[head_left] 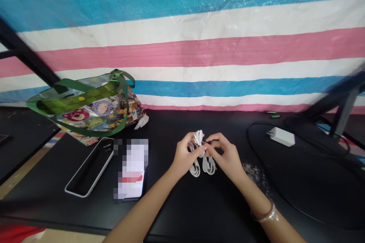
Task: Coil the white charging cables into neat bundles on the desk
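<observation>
A white cable (198,138), wound into loops, is gripped by my left hand (186,152) above the middle of the black table. My right hand (224,152) pinches a thin black tie (209,142) at the side of that bundle, fingertips close to the left thumb. Below the fingers hang more white loops, one on the left (194,168) and one on the right (209,166). Whether these belong to one cable or to separate ones I cannot tell. The fingers partly cover the middle of the bundle.
Left on the black table (176,209) lie a white-edged phone (89,169) and a lit phone (132,174), partly blurred. A cartoon-print bag (97,112) stands behind them. To the right are a white charger (282,137), a long black cable (266,176) and small crumbs (255,174).
</observation>
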